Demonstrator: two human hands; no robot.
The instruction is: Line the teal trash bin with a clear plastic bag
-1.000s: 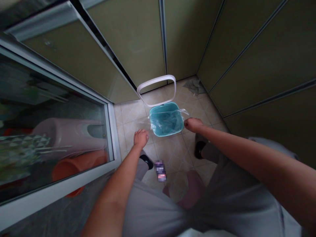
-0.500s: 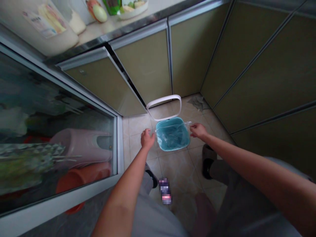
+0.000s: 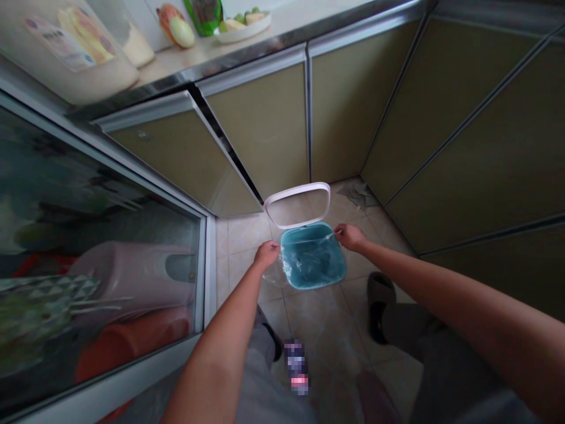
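Olive-coloured cabinet doors (image 3: 256,123) stood around the corner of the room, and above them ran a pale surface (image 3: 300,17) with a metal edge. On this surface there were a large plastic container (image 3: 83,53) with a label, an onion-like vegetable (image 3: 180,30) and a white dish (image 3: 242,33) with pieces of food. Below, on the tiled floor (image 3: 318,321), a turquoise bin (image 3: 336,265) was placed in front of the person, between the two hands. Its pale rectangular frame (image 3: 298,189) was raised at the far side, near the cabinets. Inside the bin lay a clear plastic bag (image 3: 289,268), wrinkled at the left, and some of it hung outside over the left rim. The left hand (image 3: 266,254) was just beside the left rim, and its grip was narrow, with thumb and finger pinching the bag's edge. The right hand (image 3: 350,237) was at the far right corner; its grip was likewise closed upon the bag, whose edge was stretched between both hands. Grey crumpled cloth (image 3: 356,193) lay in the corner. At the left, behind a glass door (image 3: 150,221), a pink tub (image 3: 128,282) and an orange container (image 3: 121,353) could be seen.
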